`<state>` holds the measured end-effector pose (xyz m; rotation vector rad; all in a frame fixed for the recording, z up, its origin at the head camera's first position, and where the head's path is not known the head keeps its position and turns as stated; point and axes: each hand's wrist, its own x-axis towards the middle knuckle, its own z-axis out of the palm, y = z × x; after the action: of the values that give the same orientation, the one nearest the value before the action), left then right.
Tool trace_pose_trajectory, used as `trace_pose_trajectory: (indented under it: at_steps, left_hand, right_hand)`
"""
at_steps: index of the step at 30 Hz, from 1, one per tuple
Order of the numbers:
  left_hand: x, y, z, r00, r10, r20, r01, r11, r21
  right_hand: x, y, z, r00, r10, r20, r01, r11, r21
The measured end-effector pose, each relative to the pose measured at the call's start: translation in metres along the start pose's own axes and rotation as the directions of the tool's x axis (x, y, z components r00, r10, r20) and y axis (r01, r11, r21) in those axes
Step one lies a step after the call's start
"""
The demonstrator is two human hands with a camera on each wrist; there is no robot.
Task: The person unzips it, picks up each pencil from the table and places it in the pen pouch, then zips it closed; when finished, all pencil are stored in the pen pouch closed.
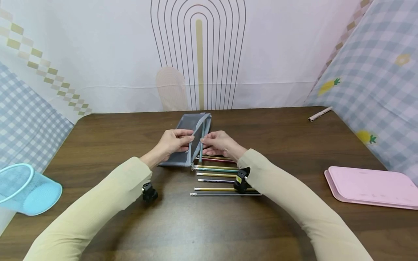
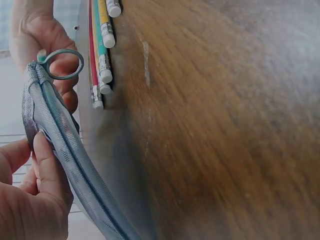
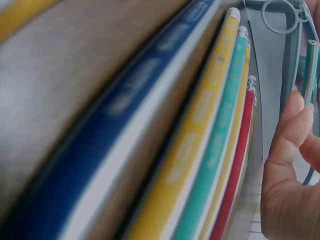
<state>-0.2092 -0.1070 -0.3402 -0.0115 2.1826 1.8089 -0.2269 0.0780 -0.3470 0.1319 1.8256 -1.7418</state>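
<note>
A grey-blue mesh zip pouch (image 1: pixel 179 158) lies at the middle of the table with its long zipped side raised and parted. My left hand (image 1: pixel 176 140) pinches one edge of that opening between thumb and fingers. Across from it, my right hand (image 1: pixel 219 142) pinches a green pencil (image 3: pixel 310 75) right at the opening, its blunt end showing past the fingertips. A ring-shaped zipper pull (image 2: pixel 65 65) hangs from the pouch's near end. Under my right hand and wrist lie several pencils, among them a red pencil (image 3: pixel 242 130) and a dark blue pencil (image 3: pixel 135 90).
A blue mesh pen cup (image 1: pixel 42 192) lies tipped on its side at the left. On the right side is a pink case (image 1: pixel 372 185). A white pen (image 1: pixel 320 114) rests near the back right corner, before the fabric backdrop.
</note>
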Motion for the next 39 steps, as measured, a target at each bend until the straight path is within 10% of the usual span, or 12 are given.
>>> trace_pose_trajectory:
  at_steps: [17,23,39]
  left_hand:
    - [-0.001,0.002,0.001,1.000,-0.001,-0.002,0.001,1.000,-0.002]
    - [0.000,0.000,-0.001,1.000,-0.002,-0.010,0.002,1.000,0.013]
    - [-0.001,-0.001,-0.002,1.000,-0.004,0.005,0.003,1.000,0.014]
  right_hand:
    - [-0.010,-0.003,-0.009,1.000,0.000,0.001,0.000,0.994,0.110]
    - [-0.021,0.004,-0.046,0.997,-0.073,0.006,0.074,0.990,-0.121]
    - [-0.031,0.021,-0.081,0.988,-0.074,0.135,0.138,0.811,-0.568]
